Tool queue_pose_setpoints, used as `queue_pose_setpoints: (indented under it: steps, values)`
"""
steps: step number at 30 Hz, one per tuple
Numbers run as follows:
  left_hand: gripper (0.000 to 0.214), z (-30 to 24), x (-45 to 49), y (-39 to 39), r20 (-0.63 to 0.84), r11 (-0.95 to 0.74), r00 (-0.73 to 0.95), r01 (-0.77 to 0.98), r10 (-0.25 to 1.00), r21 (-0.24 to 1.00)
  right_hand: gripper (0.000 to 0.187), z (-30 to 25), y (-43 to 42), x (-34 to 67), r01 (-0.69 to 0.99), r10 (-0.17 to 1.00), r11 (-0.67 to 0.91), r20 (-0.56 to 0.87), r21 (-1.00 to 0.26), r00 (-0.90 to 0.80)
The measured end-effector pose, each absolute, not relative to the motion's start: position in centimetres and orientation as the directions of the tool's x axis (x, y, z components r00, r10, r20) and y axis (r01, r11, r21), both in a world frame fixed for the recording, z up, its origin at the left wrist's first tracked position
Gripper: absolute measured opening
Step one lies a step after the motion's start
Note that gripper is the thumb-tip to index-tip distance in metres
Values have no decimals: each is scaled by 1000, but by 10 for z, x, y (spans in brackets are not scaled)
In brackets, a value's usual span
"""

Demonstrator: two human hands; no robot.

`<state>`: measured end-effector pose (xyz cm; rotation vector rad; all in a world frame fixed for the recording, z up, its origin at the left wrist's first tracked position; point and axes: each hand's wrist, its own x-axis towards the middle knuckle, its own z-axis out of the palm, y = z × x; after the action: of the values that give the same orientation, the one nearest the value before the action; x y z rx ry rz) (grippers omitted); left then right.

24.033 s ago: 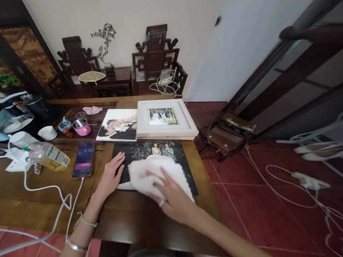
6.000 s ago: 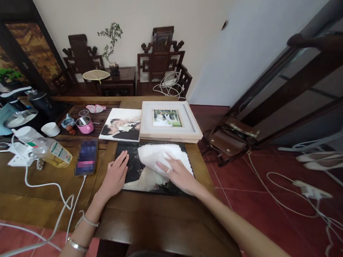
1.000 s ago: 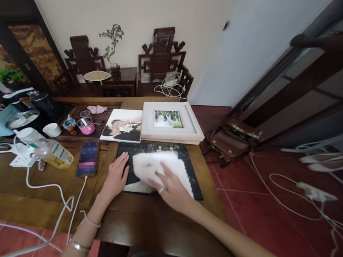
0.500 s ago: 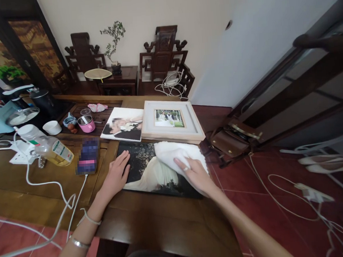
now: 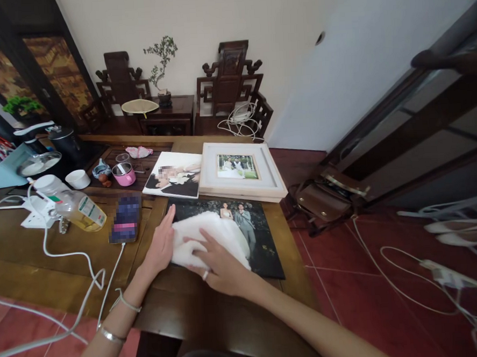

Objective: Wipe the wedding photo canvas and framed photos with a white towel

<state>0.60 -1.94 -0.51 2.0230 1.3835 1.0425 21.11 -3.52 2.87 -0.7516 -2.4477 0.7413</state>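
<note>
A dark wedding photo panel (image 5: 262, 236) lies flat on the wooden table, showing a couple among dark foliage. Over its left half is spread a white cloth (image 5: 226, 236). My right hand (image 5: 217, 266), wearing a ring, presses on the cloth and grips it near its lower left, with the fingers bent. At the panel's left edge rests my left hand (image 5: 162, 245), fingers stretched out, beside the cloth. Just behind the panel are a white-edged photo print (image 5: 173, 174) and a pale wooden picture frame (image 5: 277, 179).
Left on the wooden table (image 5: 226, 319) are a phone (image 5: 125, 218) on a white cable, a bottle of yellow liquid (image 5: 89, 212), a power strip (image 5: 36, 212) and a pink cup (image 5: 124, 174). A brown bag (image 5: 320, 200) is beyond the table's right edge.
My right hand has swept the cloth from the panel's right side to its left, uncovering the couple. My left hand stays at the left edge, its fingers now closer together.
</note>
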Motion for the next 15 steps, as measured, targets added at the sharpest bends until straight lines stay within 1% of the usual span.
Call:
queue_pose_setpoints:
  steps: [1,3,5,7,11,13,15]
  values:
    - [55,-5,6,-19,321,-377,200,572,926,728,21,32,-42,217,344,606,686,243,-641,-757]
    - [53,-6,7,-19,297,-360,206,613,932,703,22,38,-52,233,370,642,608,160,-703,-750]
    - [48,-6,10,-18,255,-346,234,674,938,653,26,39,-53,252,428,713,501,79,-753,-697]
    - [44,-5,12,-18,233,-355,267,721,935,596,31,36,-47,267,469,794,394,36,-790,-607]
    - [39,-6,15,-17,260,-388,291,750,921,536,43,27,-20,273,492,939,211,35,-845,-342]
    - [39,-7,14,-17,267,-391,290,755,919,526,46,25,-3,260,459,969,158,50,-874,-240]
    - [39,-8,14,-16,272,-391,286,756,919,525,48,25,15,238,398,977,148,70,-905,-203]
